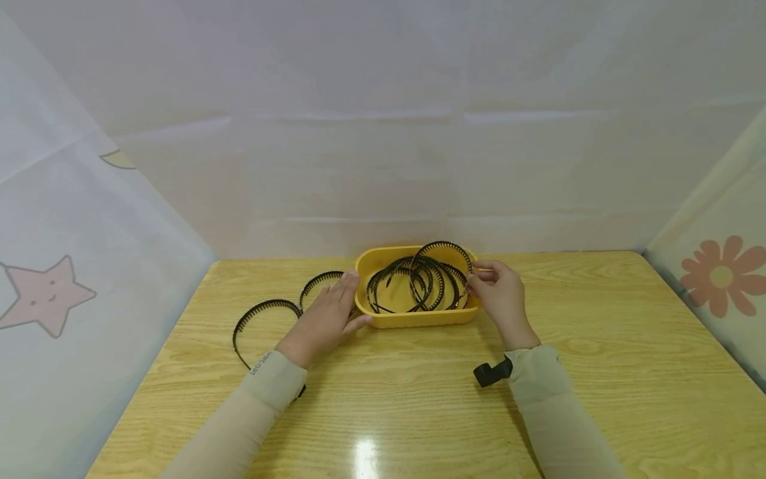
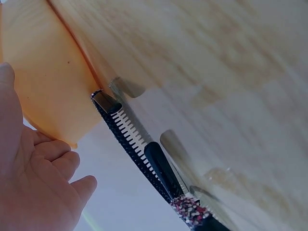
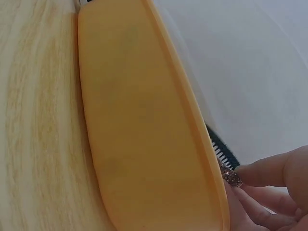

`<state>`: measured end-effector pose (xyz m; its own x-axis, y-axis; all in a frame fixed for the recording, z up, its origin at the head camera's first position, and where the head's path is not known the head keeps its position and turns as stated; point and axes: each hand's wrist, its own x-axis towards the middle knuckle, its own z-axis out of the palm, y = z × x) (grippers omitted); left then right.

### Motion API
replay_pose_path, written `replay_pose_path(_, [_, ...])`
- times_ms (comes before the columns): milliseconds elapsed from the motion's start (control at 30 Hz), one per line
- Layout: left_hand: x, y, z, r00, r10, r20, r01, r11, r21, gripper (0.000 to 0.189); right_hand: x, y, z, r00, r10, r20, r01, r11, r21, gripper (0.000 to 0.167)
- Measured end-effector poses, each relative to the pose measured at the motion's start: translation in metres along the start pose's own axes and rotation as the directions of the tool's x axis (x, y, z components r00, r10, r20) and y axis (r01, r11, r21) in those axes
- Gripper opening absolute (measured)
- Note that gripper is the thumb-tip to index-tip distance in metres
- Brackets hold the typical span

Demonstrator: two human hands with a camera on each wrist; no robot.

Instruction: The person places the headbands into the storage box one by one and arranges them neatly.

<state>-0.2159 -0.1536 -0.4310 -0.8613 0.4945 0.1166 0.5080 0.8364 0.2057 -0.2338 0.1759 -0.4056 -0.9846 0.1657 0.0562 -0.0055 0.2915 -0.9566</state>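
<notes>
Right fingers [image 3: 267, 169] pinch headband [image 1: 443, 243] at yellow bin [image 1: 421, 320]; left fingers [image 1: 346, 287] touch bin

Soft, rather dim light leaves a white glare patch on the tabletop [image 1: 366, 459]; wrist views look hazy.

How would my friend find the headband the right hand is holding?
On the wooden table, find the yellow plastic tub. At its right end, the right hand pinches a black toothed headband by its glittery end. Unlike the overlapping headbands in the tub, its arch pokes up past the far rim.
</notes>
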Motion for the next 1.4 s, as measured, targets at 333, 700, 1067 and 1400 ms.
replay_pose_path(333, [0.0,0.002,-0.002,1.0,-0.001,-0.002,0.001,1.0,-0.007,0.088,-0.005,0.001,0.0,0.992,-0.115,-0.044,0.106,0.981,-0.164,0.03])
replay_pose_path(700, [-0.002,0.001,-0.003,1.0,0.007,-0.01,-0.007,1.0,-0.009,0.087,-0.003,0.002,-0.002,0.971,-0.237,-0.039,0.219,0.939,-0.264,0.025])
replay_pose_path(1067, [-0.002,0.0,-0.001,1.0,0.0,-0.005,0.0,1.0,-0.03,0.088,0.005,0.008,-0.01,0.937,-0.32,0.141,0.35,0.846,-0.403,0.036])
replay_pose_path(1400, [0.006,-0.002,-0.015,0.995,-0.054,0.083,0.066,0.986,-0.156,0.081,0.012,0.016,-0.016,0.916,-0.289,0.279,0.394,0.777,-0.491,0.054])
